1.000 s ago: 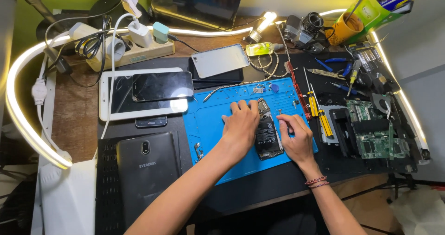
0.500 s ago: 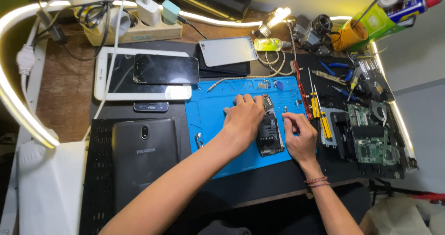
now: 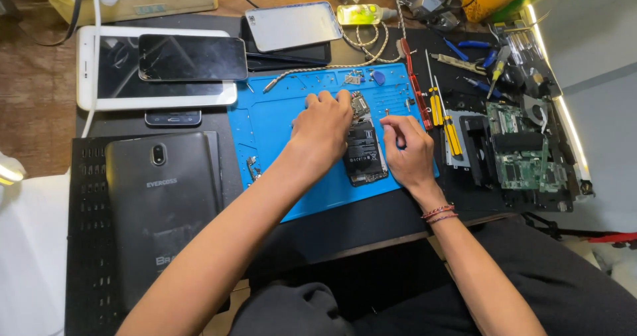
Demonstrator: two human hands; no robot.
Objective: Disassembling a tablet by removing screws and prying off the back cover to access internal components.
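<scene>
Steadying the opened phone (image 3: 364, 151) on our blue mat (image 3: 279, 127), left hand (image 3: 323, 125) pressing flat, right hand (image 3: 406, 145) pinching a slim tool; back off, internals exposed.

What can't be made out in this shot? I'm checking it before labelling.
Head view:
- Opened phone: its left edge lies under the left hand.
- Right hand: the curled fingers hide what it pinches.
- Loose parts on the blue mat: too small to tell.
- Power strip: cut off by the top edge.

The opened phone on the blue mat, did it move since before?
No. The opened phone lies at the same spot on the blue mat, between the left hand and right hand.
</scene>
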